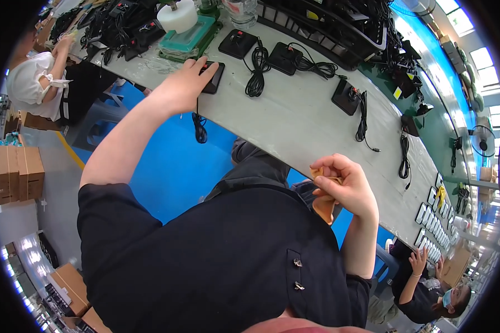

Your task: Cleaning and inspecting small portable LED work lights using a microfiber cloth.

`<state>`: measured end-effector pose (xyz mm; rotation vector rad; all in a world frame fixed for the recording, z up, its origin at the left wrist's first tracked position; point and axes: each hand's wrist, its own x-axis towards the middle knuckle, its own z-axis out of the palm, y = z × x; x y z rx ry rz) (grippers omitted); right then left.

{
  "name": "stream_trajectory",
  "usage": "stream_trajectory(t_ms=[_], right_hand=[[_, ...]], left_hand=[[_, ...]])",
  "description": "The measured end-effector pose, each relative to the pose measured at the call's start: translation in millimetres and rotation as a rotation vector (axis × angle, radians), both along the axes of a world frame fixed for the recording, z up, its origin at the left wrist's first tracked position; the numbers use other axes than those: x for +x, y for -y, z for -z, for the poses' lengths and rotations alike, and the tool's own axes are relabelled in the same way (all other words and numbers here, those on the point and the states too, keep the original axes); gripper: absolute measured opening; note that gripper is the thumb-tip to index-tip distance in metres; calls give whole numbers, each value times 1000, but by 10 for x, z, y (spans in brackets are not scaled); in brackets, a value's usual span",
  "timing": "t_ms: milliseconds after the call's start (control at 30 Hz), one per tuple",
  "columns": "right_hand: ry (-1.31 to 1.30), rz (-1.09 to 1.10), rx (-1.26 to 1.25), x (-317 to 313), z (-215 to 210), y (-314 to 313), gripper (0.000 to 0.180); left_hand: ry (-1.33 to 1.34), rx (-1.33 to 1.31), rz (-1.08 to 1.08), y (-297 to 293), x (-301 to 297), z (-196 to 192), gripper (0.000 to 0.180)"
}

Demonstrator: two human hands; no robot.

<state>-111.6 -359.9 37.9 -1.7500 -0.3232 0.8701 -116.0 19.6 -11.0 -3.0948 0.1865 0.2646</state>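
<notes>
A co-worker (36,86) sits off at the far left, and a heap of black gear (122,28) fills that end of the table (311,119). A loose wire there could snag its neighbours if one were tugged.

Next comes a teal block (190,34) with a white roll (178,16) on top; I'd worry that a knock from the arm might tip the roll.

Right beside it, the left hand (184,83) lies over a black box (214,80), fingers spread across its top. I can't tell whether they curl round its side. The box sits near the table's front edge, and its coil (200,129) hangs below that edge. That's the weak spot, to my eye: should a knee or the chair catch the coil, its pull could drag the box off.

Further along, a second box (238,44) and a third box (283,59) lie close together, their bundled cords just beside each other, so they could tangle if one were lifted carelessly.

Then the right hand (347,186), at the table edge: thumb and fingers pinch an orange cloth (324,208), part of it drooping. A slack pinch could let it drop to the floor.

Beyond, a fourth box (346,97) lies with its cord trailing, easily brushed by a sleeve.
</notes>
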Motion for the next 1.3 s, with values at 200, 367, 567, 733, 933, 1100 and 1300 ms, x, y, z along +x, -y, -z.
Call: stream_trajectory(t_ms=[200,367,567,733,933,1100,1300], right_hand=[[81,40,9,-56,61,119,18],[132,73,-11,-129,32,304,18],[78,132,70,-212,31,533,18],[94,237,97,-345,57,782,18],[17,461,376,-434,125,1196,37],[71,732,656,-607,388,1765,53],[143,902,792,-923,420,2155,45]], left_hand=[[14,-68,-87,174,-60,-144,84],[135,-54,-207,270,17,9,67],[346,-92,-338,362,74,222,53],[421,-235,-242,361,74,42,77],[360,-273,-165,513,-103,-537,64],[396,-541,504,2333,672,-854,53],[70,-867,183,4255,1882,-162,101]])
